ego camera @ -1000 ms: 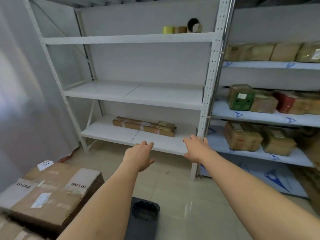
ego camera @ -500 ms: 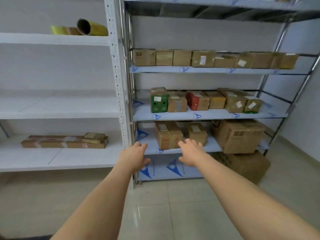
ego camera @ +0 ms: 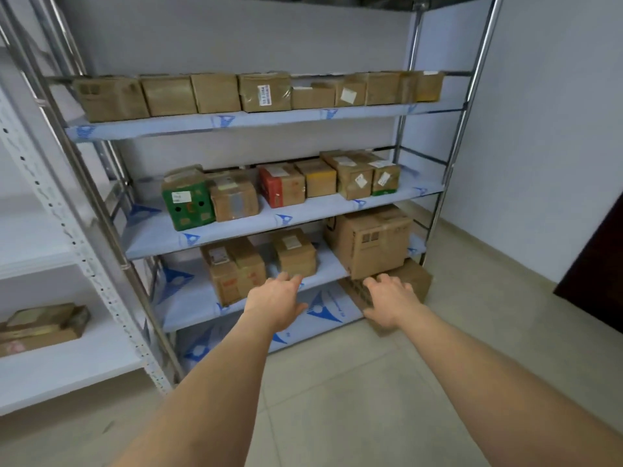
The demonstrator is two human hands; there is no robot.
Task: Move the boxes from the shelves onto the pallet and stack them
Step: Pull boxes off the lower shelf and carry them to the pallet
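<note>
On the metal rack (ego camera: 91, 183), cardboard boxes fill three shelves: a row up top, a green box (ego camera: 188, 205) and red box (ego camera: 279, 185) in the middle, a big box (ego camera: 369, 242) lowest. Beside it, a white shelf (ego camera: 67, 369) holds a flat box (ego camera: 43, 326). Left hand (ego camera: 278, 303) and right hand (ego camera: 387, 301) reach forward with fingers loose, holding nothing, before the lowest shelf.

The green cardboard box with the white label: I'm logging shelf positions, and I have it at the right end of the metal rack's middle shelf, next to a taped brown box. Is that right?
Not quite. The head view shows the green cardboard box with the white label at the left end of the metal rack's middle shelf, not the right end. It does stand next to a taped brown box.
</note>
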